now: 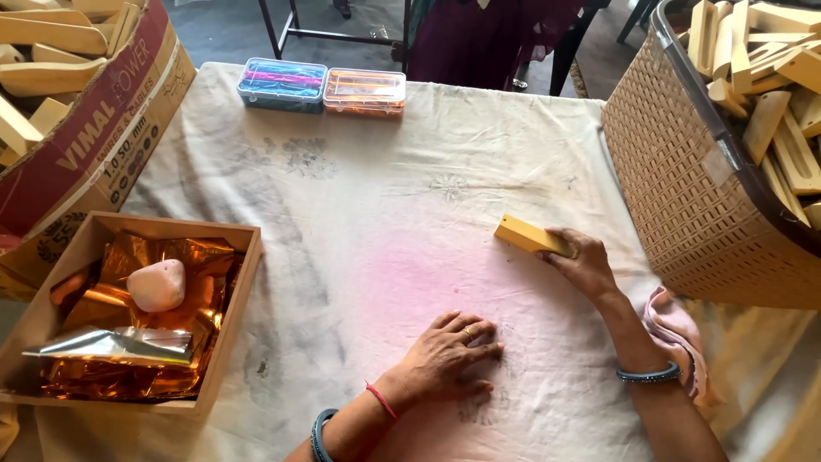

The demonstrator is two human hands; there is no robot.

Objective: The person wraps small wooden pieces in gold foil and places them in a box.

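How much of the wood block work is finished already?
Hard to tell what is finished. In hand: the right hand holds one yellow wooden block on the cloth, and the left hand lies flat. Left: the basket and cardboard box hold many pieces.

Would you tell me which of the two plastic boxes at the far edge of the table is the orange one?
The right-hand box; the blue box touches its left side.

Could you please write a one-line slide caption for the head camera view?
Right hand grips a yellow wooden block on the stained cloth; left hand rests flat nearby.
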